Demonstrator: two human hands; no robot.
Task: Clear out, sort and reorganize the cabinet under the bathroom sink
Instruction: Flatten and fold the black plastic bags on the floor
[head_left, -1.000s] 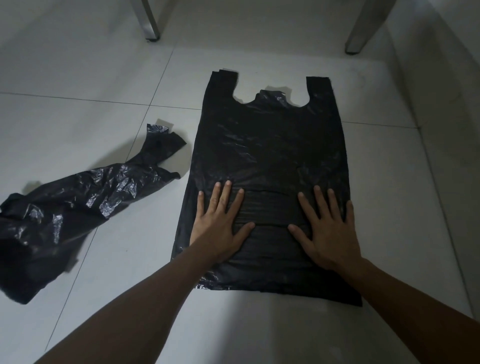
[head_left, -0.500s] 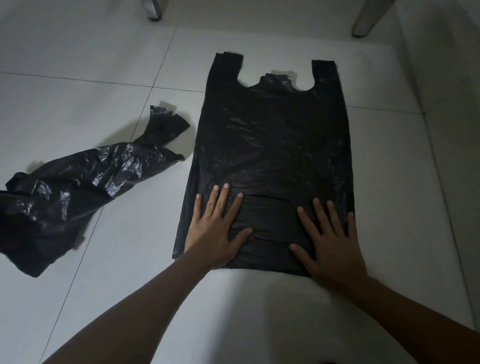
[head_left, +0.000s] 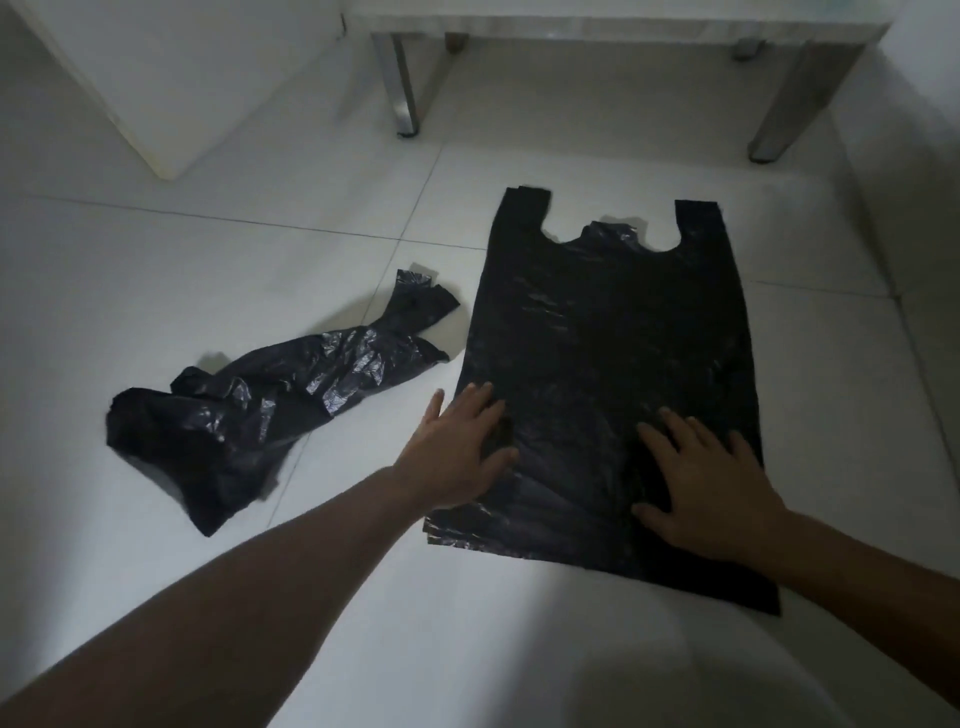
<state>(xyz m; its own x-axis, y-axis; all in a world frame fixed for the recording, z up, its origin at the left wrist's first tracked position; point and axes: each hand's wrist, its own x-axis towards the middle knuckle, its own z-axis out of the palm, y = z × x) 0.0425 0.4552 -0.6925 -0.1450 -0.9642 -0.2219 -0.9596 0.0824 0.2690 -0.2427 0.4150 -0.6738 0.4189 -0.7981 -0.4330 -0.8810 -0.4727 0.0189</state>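
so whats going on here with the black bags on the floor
A person is kneeling over a white tiled floor and smoothing a black plastic bag flat. The left hand and the right hand both press open-palmed on its lower part, handles pointing away toward the metal legs of a cabinet. A second black bag lies crumpled to the left, untouched, not yet flattened.

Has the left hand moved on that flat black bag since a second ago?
Yes. The left hand has slid left to the flat bag's left edge, toward the crumpled bag; its outer fingers now lie over the floor tile.
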